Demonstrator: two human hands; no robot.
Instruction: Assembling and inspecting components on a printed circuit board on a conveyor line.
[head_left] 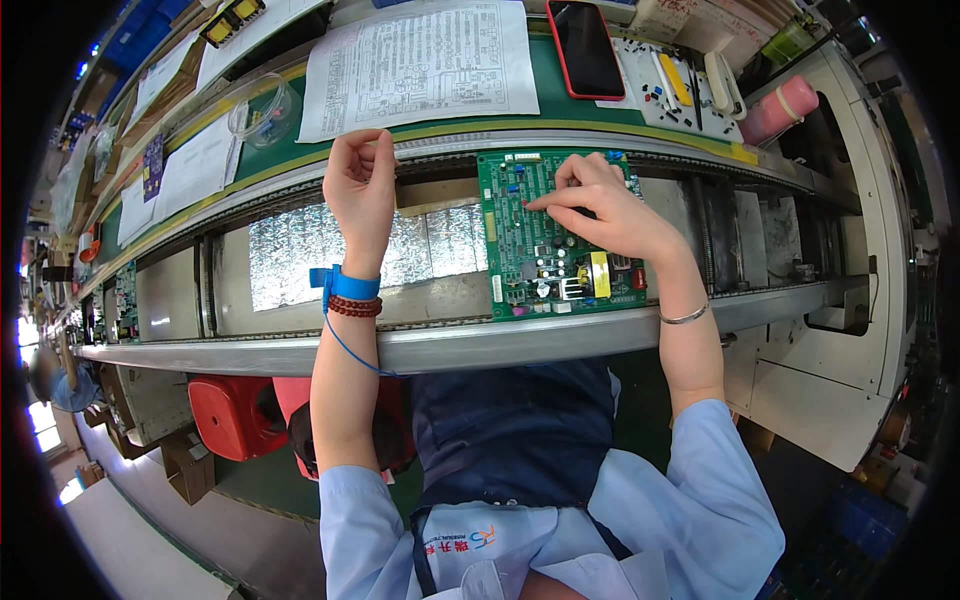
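Observation:
A green circuit board (512,230) lies across the conveyor rails in front of me, with capacitors, a yellow transformer (600,275) and many small parts on it. Over its upper middle is my right hand (605,210), index fingertip down at a tiny red part, thumb close beside it and the other fingers curled. Whatever may be between those fingertips is too small to make out. My left hand (358,190) is raised left of the board, above the rails, its fingers bent in toward the thumb; anything in them is hidden. A blue wrist strap (355,285) with a cord circles my left wrist.
Silvery foil sheeting (300,255) lies between the rails. Beyond the far rail are a printed diagram sheet (420,70), a clear plastic cup (264,110), a red-edged phone (586,50) and a white tray of small parts (665,90). A white machine (830,370) stands at right.

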